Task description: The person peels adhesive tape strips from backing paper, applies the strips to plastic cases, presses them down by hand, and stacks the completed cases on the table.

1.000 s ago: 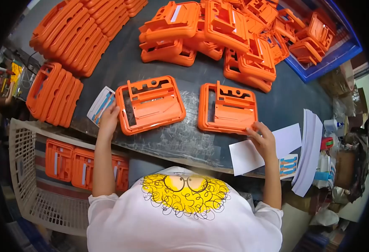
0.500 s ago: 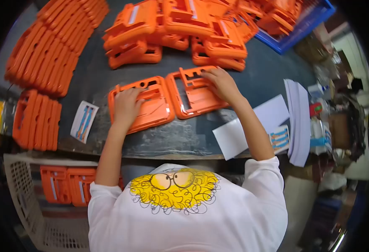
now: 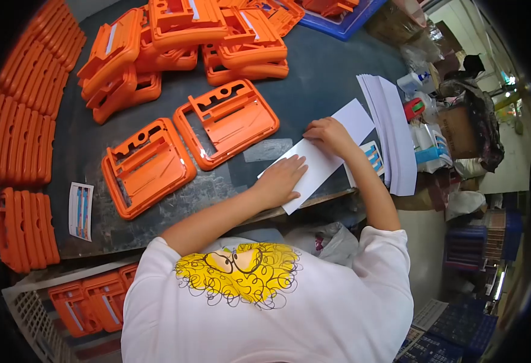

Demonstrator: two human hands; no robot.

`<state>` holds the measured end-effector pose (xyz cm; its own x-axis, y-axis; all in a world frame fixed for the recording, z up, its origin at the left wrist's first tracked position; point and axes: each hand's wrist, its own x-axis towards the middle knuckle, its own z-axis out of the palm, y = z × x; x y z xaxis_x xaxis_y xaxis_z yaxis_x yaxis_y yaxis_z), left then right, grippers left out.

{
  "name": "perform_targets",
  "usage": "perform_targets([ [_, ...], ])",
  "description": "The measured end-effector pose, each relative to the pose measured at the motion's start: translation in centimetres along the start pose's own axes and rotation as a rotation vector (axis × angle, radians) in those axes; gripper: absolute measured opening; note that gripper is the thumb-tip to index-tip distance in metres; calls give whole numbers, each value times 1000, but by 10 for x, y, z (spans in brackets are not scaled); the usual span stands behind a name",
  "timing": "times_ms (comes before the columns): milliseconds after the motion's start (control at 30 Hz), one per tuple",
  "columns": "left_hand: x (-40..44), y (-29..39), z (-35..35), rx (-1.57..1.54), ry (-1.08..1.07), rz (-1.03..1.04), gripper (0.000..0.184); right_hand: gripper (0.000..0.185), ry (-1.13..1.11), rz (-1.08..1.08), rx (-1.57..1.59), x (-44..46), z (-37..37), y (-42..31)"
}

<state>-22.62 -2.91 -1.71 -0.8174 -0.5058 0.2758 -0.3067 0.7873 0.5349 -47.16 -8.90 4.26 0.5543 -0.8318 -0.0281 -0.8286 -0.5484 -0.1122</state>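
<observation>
Broadly, one dark bench [image 3: 332, 66]. Already racked upright, left edge: orange frames in rows [image 3: 11, 145]. Outside the rows: a loose heap [image 3: 187, 30], upper left to upper middle; two single frames [image 3: 241, 126], flat, mid-frame, untouched. White paper [image 3: 317, 172], right of centre, beneath both hands. Left hand [image 3: 280, 181]: grip apart, palm down. Right hand [image 3: 332, 136]: fingers bent; whether pinching, cannot tell.
</observation>
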Motion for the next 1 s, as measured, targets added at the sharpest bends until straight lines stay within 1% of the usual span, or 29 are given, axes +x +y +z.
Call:
perform_targets([
  [67, -1, 4, 5, 68, -12, -48, 73, 35, 47, -40, 3, -6, 0, 4],
  [133, -11, 10, -8, 88, -7, -98, 76, 42, 65, -53, 9, -9, -8, 2],
  [167, -11, 12, -10, 68, -98, -18, 80, 42, 80, -10, 26, -11, -12, 4],
  [267, -23, 29, -15, 19, -330, 176, 79, 38, 135, 121, 61, -21, -16, 8],
  [333, -29, 42, 3, 215, -228, 127, 66, 35, 183, 205, 37, -30, -17, 13],
  [400, -30, 43, 22, 395, -98, 116, 54, 28, 249, 211, 42, -42, -15, 13],
  [467, -27, 34, 22, 133, -101, 88, 41, 24, 286, 230, 46, -57, -18, 5],
  [500, -25, 30, 17, 2, -104, 71, 35, 23, 330, 274, 35, -65, -17, 4],
  [567, -28, 20, 2, -138, 43, -33, 27, 20, 419, 358, 12, -82, -14, 4],
  [600, -30, 16, -7, -208, 116, -88, 23, 19, 498, 483, 6, -92, -8, 5],
  [667, -33, 12, -36, -214, 331, -41, 22, 18, 653, 731, -5, -111, 3, 7],
  [700, -37, 8, -44, -217, 342, -80, 12, 21, 612, 915, 146, -118, 4, 3],
  [767, -41, 7, -52, -346, 390, -173, 14, 21, 638, 638, 283, -121, 4, -28],
  [800, -42, 7, -54, -411, 413, -219, 15, 22, 632, 550, 247, -113, 3, -40],
  [833, -43, 5, -54, -449, 422, -200, 10, 24, 625, 462, 212, -104, 3, -51],
  [867, -42, 4, -53, -492, 450, -179, 9, 26, 602, 425, 76, -91, 4, -62],
  [933, -41, 5, -50, -583, 498, -130, 8, 29, 617, 402, -105, -90, 13, -59],
  [967, -42, 6, -50, -556, 502, -92, 9, 30, 657, 411, -148, -90, 28, -39],
  [1000, -43, 6, -51, -530, 511, -53, 10, 31, 696, 416, -195, -85, 24, -32],
])
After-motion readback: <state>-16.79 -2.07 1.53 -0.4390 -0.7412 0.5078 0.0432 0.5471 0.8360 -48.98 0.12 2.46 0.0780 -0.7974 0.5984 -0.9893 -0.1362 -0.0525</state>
